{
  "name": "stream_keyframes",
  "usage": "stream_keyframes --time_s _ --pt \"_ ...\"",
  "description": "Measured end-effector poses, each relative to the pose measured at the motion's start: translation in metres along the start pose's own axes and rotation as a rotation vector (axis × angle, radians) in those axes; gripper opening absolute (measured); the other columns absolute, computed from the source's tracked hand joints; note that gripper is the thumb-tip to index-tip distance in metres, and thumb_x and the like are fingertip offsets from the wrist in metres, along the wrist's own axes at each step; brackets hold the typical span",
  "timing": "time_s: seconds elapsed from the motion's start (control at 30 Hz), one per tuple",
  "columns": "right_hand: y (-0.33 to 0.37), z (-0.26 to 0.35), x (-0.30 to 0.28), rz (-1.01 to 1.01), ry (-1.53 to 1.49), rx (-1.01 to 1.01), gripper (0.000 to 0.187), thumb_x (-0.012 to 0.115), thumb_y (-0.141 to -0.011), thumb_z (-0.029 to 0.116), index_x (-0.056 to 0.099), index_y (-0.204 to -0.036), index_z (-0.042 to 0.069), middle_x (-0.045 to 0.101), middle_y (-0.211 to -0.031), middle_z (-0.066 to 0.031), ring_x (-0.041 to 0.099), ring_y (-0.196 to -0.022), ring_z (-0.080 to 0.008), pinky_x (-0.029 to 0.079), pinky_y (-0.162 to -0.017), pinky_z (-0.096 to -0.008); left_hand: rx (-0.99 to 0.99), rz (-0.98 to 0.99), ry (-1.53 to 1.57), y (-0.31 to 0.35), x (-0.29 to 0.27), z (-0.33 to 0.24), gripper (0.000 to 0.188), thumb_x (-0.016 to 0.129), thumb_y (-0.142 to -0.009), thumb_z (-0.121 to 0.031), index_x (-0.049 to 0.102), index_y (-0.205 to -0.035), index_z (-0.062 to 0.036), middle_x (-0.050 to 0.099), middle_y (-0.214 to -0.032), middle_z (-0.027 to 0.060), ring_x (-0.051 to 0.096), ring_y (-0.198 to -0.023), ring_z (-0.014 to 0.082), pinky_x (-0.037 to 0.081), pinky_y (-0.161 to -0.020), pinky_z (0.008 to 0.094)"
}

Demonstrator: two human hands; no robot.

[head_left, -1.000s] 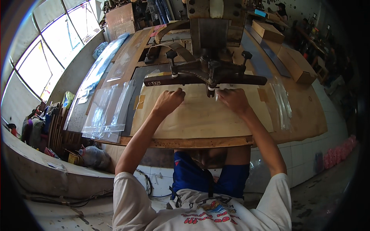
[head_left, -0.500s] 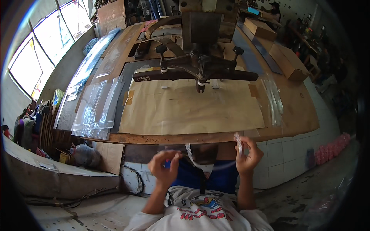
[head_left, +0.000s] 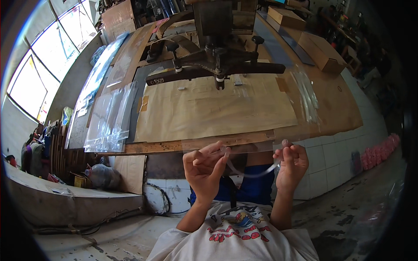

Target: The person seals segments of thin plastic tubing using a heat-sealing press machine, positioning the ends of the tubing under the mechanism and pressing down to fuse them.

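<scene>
A narrow clear plastic strip (head_left: 254,175) sags in a curve between my two hands, in front of the table's near edge. My left hand (head_left: 202,174) pinches its left end between thumb and fingers. The other end is gripped by the thumb and fingertips of my right hand (head_left: 292,167). Something thin and see-through, apparently a clear plastic sheet (head_left: 252,147), shows behind the fingers; its outline is faint. Beyond my hands, a tan sheet (head_left: 213,111) lies on the table, taped at its sides.
Over the tan sheet stands a press with a dark crossbar (head_left: 257,68). Clear plastic pieces (head_left: 109,117) lie at the left, and a bundle of clear strips (head_left: 306,98) at the right. Cardboard boxes (head_left: 322,50) sit at the far right, and pink bundles (head_left: 379,152) on the floor.
My left hand has moved right and up, closer to my right hand. My right hand has shifted slightly right. The strip now hangs in a shorter curve, and the whole view has tilted slightly.
</scene>
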State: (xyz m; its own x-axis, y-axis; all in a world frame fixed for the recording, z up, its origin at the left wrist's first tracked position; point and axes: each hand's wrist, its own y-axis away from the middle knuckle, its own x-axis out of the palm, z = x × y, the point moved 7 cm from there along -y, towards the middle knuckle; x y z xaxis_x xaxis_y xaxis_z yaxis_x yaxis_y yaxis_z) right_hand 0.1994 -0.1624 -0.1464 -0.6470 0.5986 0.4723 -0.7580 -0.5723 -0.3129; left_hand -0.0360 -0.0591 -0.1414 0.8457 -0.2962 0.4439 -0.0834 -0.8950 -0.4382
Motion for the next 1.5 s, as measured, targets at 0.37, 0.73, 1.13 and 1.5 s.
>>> stream_keyframes --time_s 0.37,0.73,1.13,1.5 --pt "-0.005 0.04 0.012 0.1 0.019 -0.121 0.019 0.075 -0.092 -0.003 0.067 -0.108 0.003 0.076 -0.107 -0.0204 0.076 -0.077 -0.0221 0.063 -0.061 -0.0344 0.006 0.19 -0.019 -0.013 0.019 -0.027 0.057 0.062 -0.091 0.023 0.032 -0.13 -0.005 0.062 -0.126 0.0286 0.07 -0.116 0.0408 0.063 -0.096 0.0391" --pt "-0.016 0.051 0.021 0.201 0.081 -0.138 0.016 0.071 -0.095 -0.004 0.064 -0.108 0.002 0.073 -0.115 -0.0292 0.077 -0.079 -0.0231 0.065 -0.061 -0.0333 0.052 0.2 0.0 -0.018 0.029 -0.032 0.051 0.061 -0.091 0.023 0.036 -0.127 -0.0025 0.065 -0.126 0.0314 0.07 -0.118 0.0385 0.06 -0.1 0.0398" --pt "-0.018 0.061 0.023 0.225 0.105 -0.18 0.034 0.068 -0.095 -0.007 0.039 -0.096 0.011 0.073 -0.114 -0.0313 0.078 -0.081 -0.0231 0.065 -0.063 -0.0311 -0.026 0.134 -0.05 -0.023 0.03 -0.016 0.041 0.062 -0.097 0.012 0.037 -0.126 -0.0033 0.07 -0.112 0.0274 0.076 -0.095 0.0323 0.065 -0.079 0.0382" --pt "-0.02 0.152 -0.13 -0.457 0.081 -0.411 0.028 0.061 -0.102 0.011 0.054 -0.128 0.004 0.071 -0.111 -0.0131 0.044 -0.06 -0.0047 0.037 -0.052 -0.0187 0.827 1.16 -0.492 0.104 0.086 0.036 0.039 0.073 -0.089 -0.013 0.064 -0.127 -0.0064 0.067 -0.123 0.0187 0.065 -0.114 0.0359 0.053 -0.102 0.0486"
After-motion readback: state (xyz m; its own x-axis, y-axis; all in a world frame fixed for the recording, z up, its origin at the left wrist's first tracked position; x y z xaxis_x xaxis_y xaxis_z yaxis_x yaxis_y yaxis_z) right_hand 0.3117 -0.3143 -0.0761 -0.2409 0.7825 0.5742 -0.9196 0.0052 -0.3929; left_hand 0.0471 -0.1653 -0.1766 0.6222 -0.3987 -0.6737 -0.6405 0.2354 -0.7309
